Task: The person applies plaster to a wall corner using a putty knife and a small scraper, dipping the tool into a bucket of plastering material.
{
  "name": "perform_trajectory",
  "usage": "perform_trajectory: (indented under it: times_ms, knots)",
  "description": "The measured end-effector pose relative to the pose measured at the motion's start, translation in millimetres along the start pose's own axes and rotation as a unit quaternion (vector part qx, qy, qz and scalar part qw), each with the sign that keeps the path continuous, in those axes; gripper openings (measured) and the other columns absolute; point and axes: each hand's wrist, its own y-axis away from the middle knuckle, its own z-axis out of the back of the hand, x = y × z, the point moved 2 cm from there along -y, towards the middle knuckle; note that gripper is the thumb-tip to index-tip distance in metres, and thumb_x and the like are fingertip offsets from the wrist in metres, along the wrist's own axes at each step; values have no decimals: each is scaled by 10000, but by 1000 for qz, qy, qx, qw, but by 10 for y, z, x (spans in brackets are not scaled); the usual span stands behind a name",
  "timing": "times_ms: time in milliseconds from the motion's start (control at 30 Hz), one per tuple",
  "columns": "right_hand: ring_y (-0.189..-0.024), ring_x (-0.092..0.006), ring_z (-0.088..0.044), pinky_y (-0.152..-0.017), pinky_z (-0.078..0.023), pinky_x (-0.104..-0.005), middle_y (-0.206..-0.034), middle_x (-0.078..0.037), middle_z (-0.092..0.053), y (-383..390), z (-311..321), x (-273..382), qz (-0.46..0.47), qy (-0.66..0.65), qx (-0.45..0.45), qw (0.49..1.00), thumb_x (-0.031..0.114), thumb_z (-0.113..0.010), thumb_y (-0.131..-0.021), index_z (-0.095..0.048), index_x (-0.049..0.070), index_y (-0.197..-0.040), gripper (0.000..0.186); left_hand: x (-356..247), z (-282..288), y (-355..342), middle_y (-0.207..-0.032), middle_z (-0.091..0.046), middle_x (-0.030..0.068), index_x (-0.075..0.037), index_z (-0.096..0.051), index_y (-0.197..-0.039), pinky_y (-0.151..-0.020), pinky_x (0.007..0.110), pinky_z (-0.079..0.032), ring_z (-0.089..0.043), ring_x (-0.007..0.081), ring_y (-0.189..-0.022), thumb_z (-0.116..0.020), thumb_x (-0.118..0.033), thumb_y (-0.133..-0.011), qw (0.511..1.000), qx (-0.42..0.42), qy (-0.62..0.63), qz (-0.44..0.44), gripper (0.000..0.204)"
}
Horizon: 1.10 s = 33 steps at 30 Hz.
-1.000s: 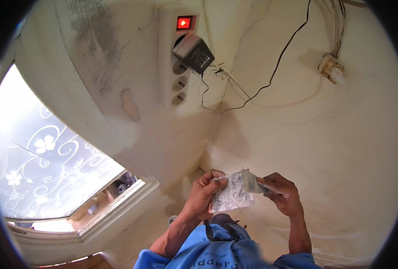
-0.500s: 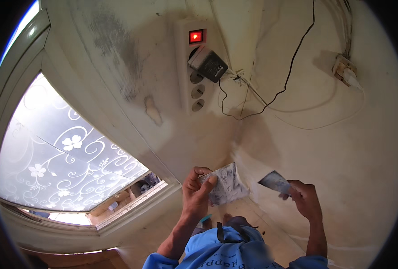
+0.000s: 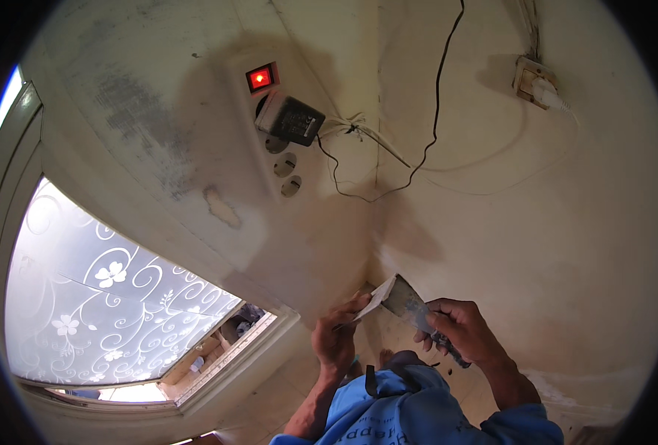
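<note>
Stained walls [image 3: 507, 237] — L hand [image 3: 333, 337] pinches thin whitish plate [image 3: 374, 299], R hand [image 3: 459, 331] grips scraper [image 3: 409, 308] nr plate's edge — a slip from too much pressure could nick L hand.

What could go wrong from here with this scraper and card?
The scraper in your right hand sits close to the card in your left hand, so a slip might nick that left hand. Above, a glowing red switch suggests live power, so anything poked into the open sockets might be hazardous.
</note>
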Motion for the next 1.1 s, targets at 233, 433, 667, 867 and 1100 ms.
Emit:
perform_trajectory:
  times_ms: [233, 433, 667, 867, 1100]
  knots:
    - [-642, -130, -640, -497, -456, -226, -799, -135, -694, -37, -10, -71, 32, 27, -2, 999, 111, -513, -950, -631, -75, -1039, 238, 38, 144, 23, -1076, -673, 246, 13, -529, -992, -967, 495, -506, -660, 352, -1065, -550, 137, -881, 961, 60, -241, -119, 168]
    - [-616, -171, -626, -511, -471, -267, -791, -179, -684, -92, 40, -71, 46, -87, 43, 994, 100, -552, -924, -631, -101, -954, 218, 284, 370, 239, -1061, -691, 187, -4, -558, -1022, -901, 399, -539, -681, 299, -1015, -569, 123, -877, 949, -9, -314, -32, 193]
    - [-701, -126, -568, -583, -465, -279, -926, -107, -661, 71, 574, 216, 239, -18, -160, 958, 174, -607, -932, -610, -53, -1217, 365, 440, 1052, 989, -954, -693, 145, -32, -566, -1035, -746, 321, -524, -676, 220, -849, -640, 28, -881, 909, -129, -352, 181, 181]
    - [-760, -135, -519, -656, -449, -307, -907, -62, -506, -258, 591, 873, 293, 449, -415, 735, 16, -595, -921, -571, 131, -1348, 442, 509, 1323, 1407, -912, -682, 148, -19, -560, -1014, -747, 315, -518, -667, 213, -830, -628, 30, -879, 895, -137, -336, 260, 158]
    - [-805, -281, -607, -671, -517, -388, -984, -121, -535, -1215, 861, 1256, 338, 600, -364, 627, 83, -602, -913, -599, 156, -1290, 384, 548, 1215, 1327, -918, -683, 150, -11, -557, -1004, -749, 307, -514, -660, 197, -844, -638, 10, -882, 910, -116, -285, 277, 147]
